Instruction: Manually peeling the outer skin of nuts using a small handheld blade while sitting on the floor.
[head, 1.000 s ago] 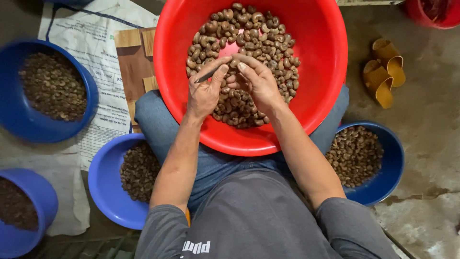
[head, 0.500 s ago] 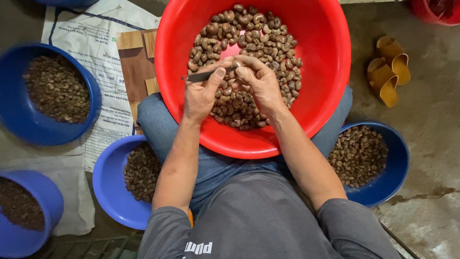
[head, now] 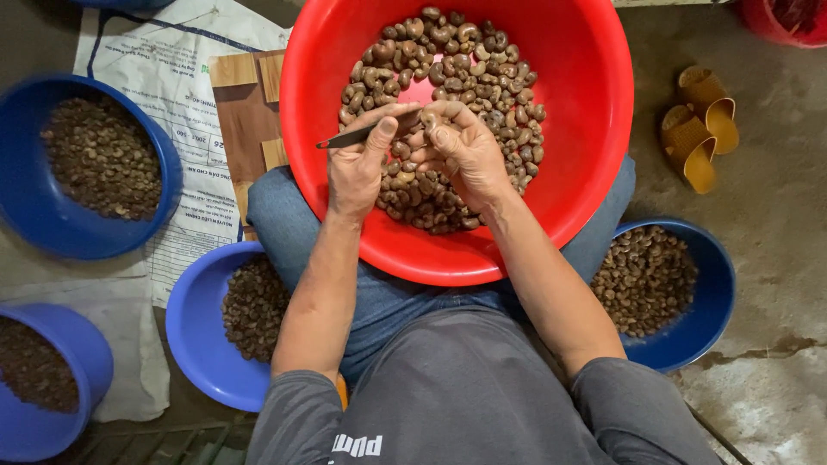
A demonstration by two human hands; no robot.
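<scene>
Cashews (head: 448, 60) fill the red basin (head: 594, 129); my left hand (head: 357, 168) grips a small knife (head: 353, 136), my right hand (head: 465, 151) pinches one nut, both unmoved since earlier.

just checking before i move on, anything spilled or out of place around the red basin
Nothing stands out. The nuts sit inside the red basin and none shows on the floor. The left hand holds a thin tool; the right hand pinches a nut.

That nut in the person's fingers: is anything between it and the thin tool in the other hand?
Nothing visible. The right hand pinches one nut above the red basin of nuts, and the left hand holds the thin dark tool with its working end right at that nut. Whether they touch is hidden by the fingers.
</scene>
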